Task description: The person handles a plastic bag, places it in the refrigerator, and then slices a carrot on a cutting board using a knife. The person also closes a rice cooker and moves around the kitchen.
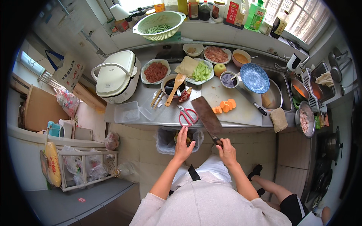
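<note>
A dark-bladed cleaver (207, 115) is in my right hand (227, 151), gripped by its handle, with the blade over the counter's front edge. My left hand (183, 145) holds nothing, its thumb spread from the fingers, above a lined waste bin (164, 145). Just beyond its fingertips lie red-handled scissors (189, 115) on the metal counter. Orange root-vegetable slices (225, 106) sit on a white cutting board (243, 117) beyond the cleaver. A black-handled knife (250, 100) lies along the board's right side, near a bowl of purple contents (228, 79) and a blue patterned plate (254, 78).
A rice cooker (117, 76) stands at the left. Behind are plates of raw meat (155, 71) and chopped greens (202, 70), and a bowl of dark sauce (171, 84) under a wooden spatula (176, 89). A sink (278, 91) is right; another person's leg (273, 188) shows below.
</note>
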The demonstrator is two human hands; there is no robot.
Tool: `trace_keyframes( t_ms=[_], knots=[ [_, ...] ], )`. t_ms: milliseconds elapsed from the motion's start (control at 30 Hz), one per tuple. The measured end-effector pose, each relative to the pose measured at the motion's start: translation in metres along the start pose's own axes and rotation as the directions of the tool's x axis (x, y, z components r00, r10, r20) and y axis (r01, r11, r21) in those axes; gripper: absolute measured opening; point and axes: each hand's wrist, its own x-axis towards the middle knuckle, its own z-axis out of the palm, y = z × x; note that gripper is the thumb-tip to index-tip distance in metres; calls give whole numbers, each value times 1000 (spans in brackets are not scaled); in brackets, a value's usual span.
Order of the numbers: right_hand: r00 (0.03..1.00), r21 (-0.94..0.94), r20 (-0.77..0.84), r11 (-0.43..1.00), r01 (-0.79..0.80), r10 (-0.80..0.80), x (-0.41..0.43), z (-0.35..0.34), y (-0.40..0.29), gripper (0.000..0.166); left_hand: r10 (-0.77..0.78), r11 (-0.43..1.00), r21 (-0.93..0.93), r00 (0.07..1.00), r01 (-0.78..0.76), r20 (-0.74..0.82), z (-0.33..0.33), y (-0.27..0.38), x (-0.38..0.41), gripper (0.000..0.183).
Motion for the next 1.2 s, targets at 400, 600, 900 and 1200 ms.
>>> trace_keyframes(
  t_ms=[400, 600, 900, 1200],
  knots=[
    [984, -278, -169, 956, -98, 52, 16, 74, -13, 25, 2, 1000, -10, 995, -1, 101, -61, -40, -39, 71],
    [951, -282, -184, 914, -292, 247, 57, 96, -19, 28, 8, 999, -33, 988, -3, 157, -63, -36, -23, 72],
    [915, -230, -154, 887, -399, 372, 131, 114, -20, 40, -36, 999, 40, 980, 29, 197, -80, -34, 13, 68],
    [945, -326, -60, 888, -324, 322, 157, 100, -22, 41, -176, 983, -25, 980, 179, 92, -60, -23, 43, 34]
  ],
)
